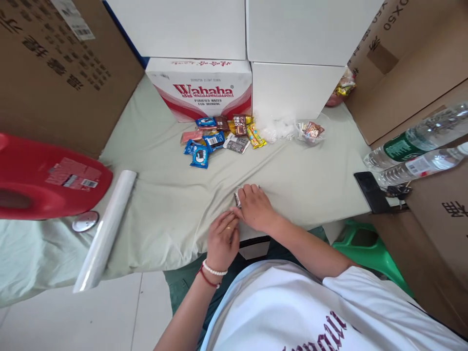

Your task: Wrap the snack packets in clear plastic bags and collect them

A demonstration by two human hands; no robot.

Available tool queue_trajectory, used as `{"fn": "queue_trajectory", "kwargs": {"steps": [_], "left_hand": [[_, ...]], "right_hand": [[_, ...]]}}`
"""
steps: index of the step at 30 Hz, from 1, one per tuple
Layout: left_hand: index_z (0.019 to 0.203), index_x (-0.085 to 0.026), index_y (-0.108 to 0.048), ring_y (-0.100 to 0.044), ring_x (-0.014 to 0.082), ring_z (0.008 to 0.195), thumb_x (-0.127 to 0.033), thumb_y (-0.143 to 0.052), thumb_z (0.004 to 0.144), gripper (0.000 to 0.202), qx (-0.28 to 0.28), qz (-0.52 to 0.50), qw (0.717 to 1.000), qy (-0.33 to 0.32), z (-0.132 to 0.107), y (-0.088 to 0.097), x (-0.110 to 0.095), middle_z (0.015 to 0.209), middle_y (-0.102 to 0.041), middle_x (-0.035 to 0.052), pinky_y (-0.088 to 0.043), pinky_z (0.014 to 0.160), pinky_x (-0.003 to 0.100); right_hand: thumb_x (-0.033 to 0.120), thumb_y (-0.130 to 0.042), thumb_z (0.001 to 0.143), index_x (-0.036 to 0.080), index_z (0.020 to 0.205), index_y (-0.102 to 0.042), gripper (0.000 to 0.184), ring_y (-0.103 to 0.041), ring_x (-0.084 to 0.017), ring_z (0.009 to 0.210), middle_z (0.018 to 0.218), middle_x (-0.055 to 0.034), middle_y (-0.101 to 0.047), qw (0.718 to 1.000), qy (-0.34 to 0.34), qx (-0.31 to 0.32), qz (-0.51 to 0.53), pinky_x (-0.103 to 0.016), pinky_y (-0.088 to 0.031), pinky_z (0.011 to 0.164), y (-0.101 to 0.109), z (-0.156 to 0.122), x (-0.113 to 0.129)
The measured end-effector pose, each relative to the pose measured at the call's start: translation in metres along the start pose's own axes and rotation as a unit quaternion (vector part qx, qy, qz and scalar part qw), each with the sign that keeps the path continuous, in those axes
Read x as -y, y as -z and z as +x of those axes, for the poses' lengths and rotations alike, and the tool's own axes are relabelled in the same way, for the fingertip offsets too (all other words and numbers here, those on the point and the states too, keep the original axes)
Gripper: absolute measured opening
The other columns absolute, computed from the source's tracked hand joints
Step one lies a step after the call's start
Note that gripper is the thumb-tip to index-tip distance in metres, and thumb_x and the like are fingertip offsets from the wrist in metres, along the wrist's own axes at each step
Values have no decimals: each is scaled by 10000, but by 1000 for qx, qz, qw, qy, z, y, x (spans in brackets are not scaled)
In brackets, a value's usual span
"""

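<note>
Close to the table's front edge, my right hand (256,208) is curled over a small wrapped packet (237,197) and presses it against the cloth. Only the packet's left edge shows, patterned in pale and dark tones; the rest lies under my fingers. My left hand (222,235), with a ring and bracelets, touches my right thumb. Its fingertips are pinched together, and whatever is between them is hidden. Farther back lies a pile of wrapped snacks: blue packets (200,157), a grey packet (237,143), a brown cocoa packet (240,125) and a yellow one (256,136).
Behind the snacks are crumpled clear plastic (273,129) and a clear bag of sweets (310,132), before a Wahaha carton (204,92). At left are a plastic film roll (106,229), a round lid (85,221) and a red jug (47,175). Water bottles (420,165) and a phone (371,191) lie right.
</note>
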State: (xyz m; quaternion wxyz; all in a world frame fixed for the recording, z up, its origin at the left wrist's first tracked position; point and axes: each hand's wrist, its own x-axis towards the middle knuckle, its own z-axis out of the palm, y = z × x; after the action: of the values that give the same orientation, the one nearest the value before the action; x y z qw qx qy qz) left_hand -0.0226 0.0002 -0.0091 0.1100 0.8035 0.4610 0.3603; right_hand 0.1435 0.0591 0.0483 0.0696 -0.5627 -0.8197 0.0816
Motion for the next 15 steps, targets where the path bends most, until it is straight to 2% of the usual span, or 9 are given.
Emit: {"fn": "queue_trajectory", "kwargs": {"steps": [2, 4, 6, 9, 11, 12, 15], "left_hand": [[1097, -205, -739, -651, 272, 1194, -107, -544, 939, 270, -41, 20, 998, 34, -9, 9, 13, 1118, -778, 88, -543, 1034, 487], [1030, -201, -734, -660, 274, 1153, -107, -562, 937, 218, -66, 46, 995, 59, -12, 12, 21, 1043, -784, 81, -542, 1020, 488], [1000, -199, -725, -667, 276, 1131, -112, -570, 935, 190, -71, 73, 993, 63, -11, 11, 23, 1027, -781, 84, -534, 1005, 479], [1033, -190, -711, -678, 285, 1108, -119, -582, 925, 182, -53, 134, 988, 49, -9, 6, 20, 1081, -771, 102, -515, 952, 450], [1063, -184, -698, -683, 290, 1097, -114, -591, 915, 195, -47, 176, 983, 34, -10, 3, 16, 1105, -767, 109, -501, 925, 429], [1071, -183, -692, -685, 290, 1091, -111, -595, 910, 201, -48, 189, 981, 25, -10, 2, 14, 1104, -767, 110, -496, 921, 420], [1077, -178, -680, -689, 288, 1078, -102, -611, 893, 211, -59, 208, 976, 12, -12, 0, 13, 1094, -769, 112, -490, 917, 402]], "right_hand": [[528, -641, 975, 83, 1308, -586, 559, -510, -337, 1105, 1210, -194, -605, 1000, 4, -10, -1, -462, -468, 947, -4, -7, 0], [497, -730, 921, 91, 1343, -571, 607, -506, -335, 1096, 1223, -186, -605, 1000, -4, -11, 0, -457, -476, 935, -5, -11, 0], [394, -743, 917, 113, 1316, -598, 510, -517, -330, 1077, 1216, -174, -617, 1000, -14, -8, 3, -446, -486, 913, -3, -13, 0], [258, -653, 947, 132, 1250, -650, 328, -545, -326, 1075, 1201, -172, -647, 999, -31, -21, 26, -442, -497, 926, 8, -18, -10], [207, -563, 967, 146, 1240, -664, 298, -581, -310, 1087, 1193, -161, -675, 994, -51, -57, 83, -437, -505, 955, 20, -19, -35], [191, -520, 973, 156, 1243, -667, 310, -603, -295, 1084, 1183, -148, -692, 987, -64, -84, 123, -432, -511, 963, 27, -18, -55], [227, -473, 984, 204, 1247, -674, 332, -664, -255, 1030, 1137, -89, -727, 946, -114, -184, 242, -422, -539, 932, 61, -2, -145]]}}
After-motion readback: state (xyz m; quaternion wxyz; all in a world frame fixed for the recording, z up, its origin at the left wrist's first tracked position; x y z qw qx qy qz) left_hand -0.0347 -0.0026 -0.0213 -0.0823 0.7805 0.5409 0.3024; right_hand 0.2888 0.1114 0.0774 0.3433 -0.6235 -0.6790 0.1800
